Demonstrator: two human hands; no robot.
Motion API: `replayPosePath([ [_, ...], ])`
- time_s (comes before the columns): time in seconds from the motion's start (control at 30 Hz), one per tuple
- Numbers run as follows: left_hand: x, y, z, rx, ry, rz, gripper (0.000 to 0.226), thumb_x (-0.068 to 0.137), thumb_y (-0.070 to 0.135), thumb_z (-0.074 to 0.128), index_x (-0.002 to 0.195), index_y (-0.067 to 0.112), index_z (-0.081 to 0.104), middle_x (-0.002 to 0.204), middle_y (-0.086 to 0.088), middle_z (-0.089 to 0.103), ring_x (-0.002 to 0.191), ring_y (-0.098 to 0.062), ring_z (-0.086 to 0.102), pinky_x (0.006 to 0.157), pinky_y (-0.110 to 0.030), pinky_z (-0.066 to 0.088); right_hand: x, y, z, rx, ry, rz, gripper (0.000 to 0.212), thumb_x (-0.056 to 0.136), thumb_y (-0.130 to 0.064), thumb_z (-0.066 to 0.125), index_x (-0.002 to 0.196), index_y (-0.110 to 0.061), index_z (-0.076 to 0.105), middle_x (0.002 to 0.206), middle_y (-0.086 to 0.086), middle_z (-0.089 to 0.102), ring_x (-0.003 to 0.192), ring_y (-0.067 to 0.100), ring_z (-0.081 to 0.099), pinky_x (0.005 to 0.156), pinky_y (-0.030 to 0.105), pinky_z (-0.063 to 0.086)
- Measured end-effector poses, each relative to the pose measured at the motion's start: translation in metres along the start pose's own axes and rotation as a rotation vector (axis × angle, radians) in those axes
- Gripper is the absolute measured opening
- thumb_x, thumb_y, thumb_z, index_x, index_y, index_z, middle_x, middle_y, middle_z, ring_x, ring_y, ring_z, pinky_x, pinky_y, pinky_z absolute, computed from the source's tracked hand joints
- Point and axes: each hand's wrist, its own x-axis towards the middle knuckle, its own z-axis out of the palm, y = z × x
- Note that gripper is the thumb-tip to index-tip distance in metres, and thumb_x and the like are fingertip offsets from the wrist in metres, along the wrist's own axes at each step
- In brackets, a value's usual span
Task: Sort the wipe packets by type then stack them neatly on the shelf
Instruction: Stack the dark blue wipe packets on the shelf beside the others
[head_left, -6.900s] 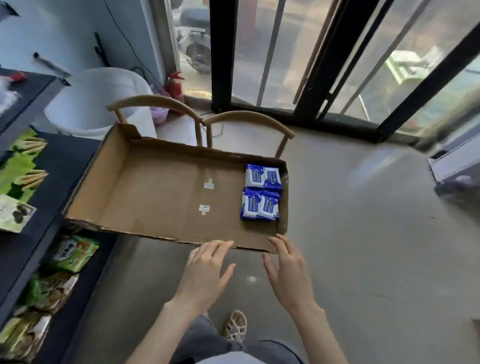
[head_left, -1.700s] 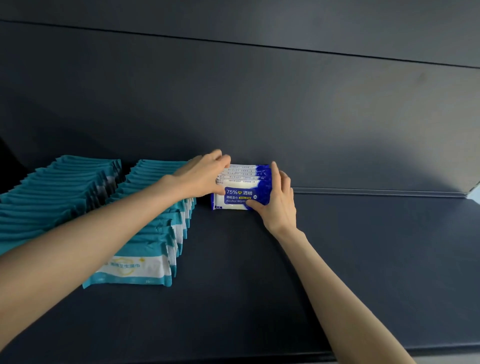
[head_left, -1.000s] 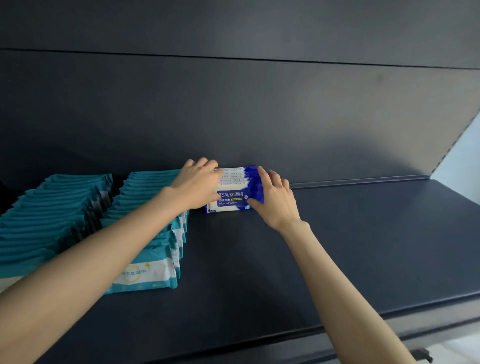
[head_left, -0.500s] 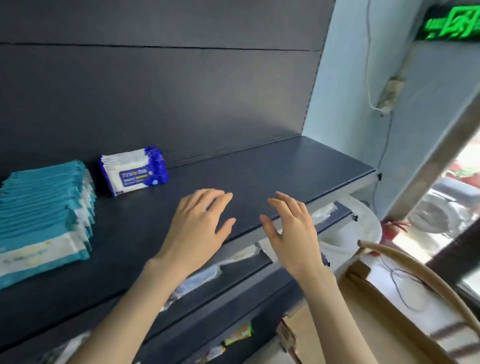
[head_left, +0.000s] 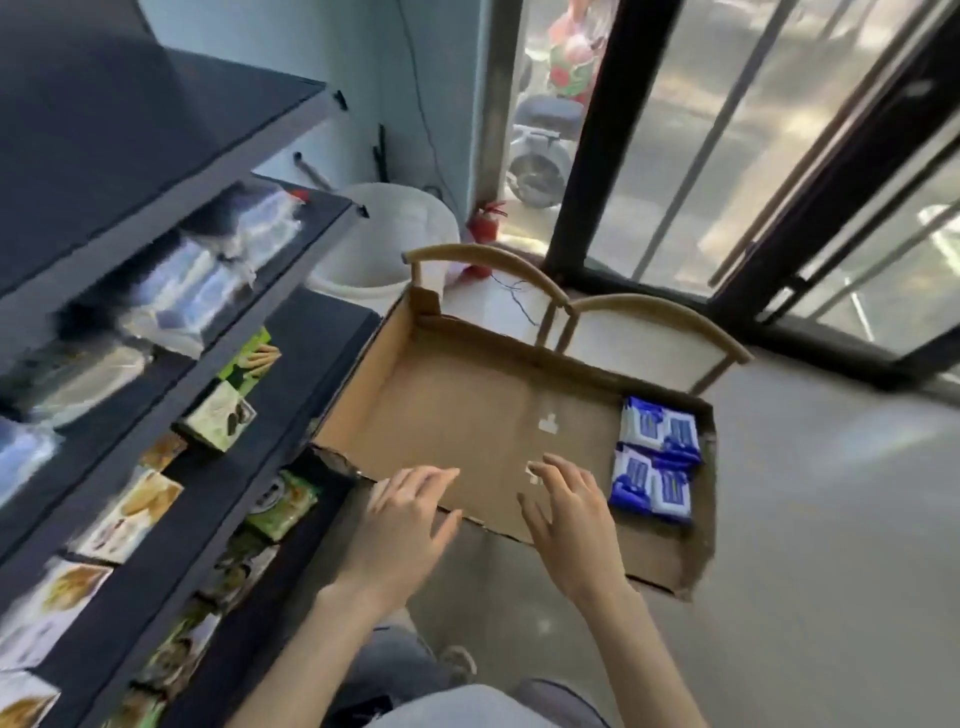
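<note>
Both hands hover over the near edge of the cardboard tray (head_left: 457, 405). Left hand (head_left: 410, 519): grip released, fingers spread, nothing held. Right hand (head_left: 571, 519): likewise released and empty, and the closer of the two to the goods. Whether either brushes the tray rim, I cannot tell.

The blue wipe packets (head_left: 652, 480) lie at the tray's right end against its right wall. They form two small piles, one toward the far right corner and one just nearer. The tray seems propped across two wooden chairs (head_left: 649, 306). The dark shelf (head_left: 156, 119) stands at the left.

Step in hand, by my judgement: fetch the next batch of blue packets.
- Take one whole pile at a time, right hand on its outer side and left on its inner side.
- Square the edges before lifting, so the pile goes onto the shelf as a block.
- Do not lean on the near edge; the tray overhangs and looks tippable.

Writing: the packets show white panels with dark blue bands, but the print is too blurred to read. The snack boxes (head_left: 221, 410) on the lower shelves are equally illegible.
</note>
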Motion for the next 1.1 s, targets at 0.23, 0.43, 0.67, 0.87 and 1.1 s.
replayPosePath([
  [0.23,0.038,0.055,0.065,0.008,-0.226,0.191,0.041,0.087,0.031,0.059,0.126,0.017,0.059,0.117,0.002,0.062,0.111,-0.021,0.057,0.095,-0.035,0.041,-0.045,0.082,-0.01,0.059,0.043,0.33,0.03,0.082,-0.015,0.072,0.111,-0.006,0.067,0.116,0.01,0.066,0.106,0.03,0.06,0.09,0.039,0.049],
  [0.43,0.1,0.093,0.101,-0.016,-0.298,0.251,0.043,0.091,0.028,0.059,0.133,0.017,0.052,0.126,0.003,0.057,0.119,-0.018,0.049,0.101,-0.032,0.033,-0.02,0.14,-0.022,0.096,0.071,0.461,0.032,0.09,-0.019,0.063,0.12,-0.007,0.063,0.124,0.009,0.061,0.115,0.027,0.054,0.098,0.039,0.043],
  [0.67,0.199,0.121,0.173,-0.08,-0.479,0.158,0.044,0.095,0.027,0.052,0.138,0.018,0.045,0.132,0.002,0.052,0.122,-0.017,0.045,0.103,-0.032,0.03,0.046,0.23,-0.019,0.129,-0.08,0.59,0.036,0.092,-0.021,0.059,0.126,-0.009,0.058,0.13,0.007,0.057,0.119,0.025,0.05,0.102,0.037,0.042],
  [0.87,0.265,0.134,0.243,-0.129,-0.628,0.02,0.041,0.096,0.026,0.05,0.136,0.018,0.045,0.133,0.001,0.051,0.122,-0.019,0.046,0.101,-0.033,0.033,0.104,0.301,-0.004,0.146,-0.179,0.697,0.032,0.095,-0.022,0.054,0.124,-0.01,0.056,0.126,0.006,0.057,0.114,0.024,0.05,0.098,0.034,0.041],
  [1.1,0.31,0.135,0.333,-0.214,-0.732,-0.184,0.037,0.095,0.023,0.051,0.131,0.016,0.048,0.124,-0.003,0.055,0.118,-0.02,0.05,0.098,-0.037,0.04,0.144,0.375,0.041,0.183,-0.29,0.826,0.032,0.097,-0.024,0.05,0.126,-0.01,0.053,0.127,0.004,0.054,0.116,0.019,0.046,0.092,0.027,0.038],
])
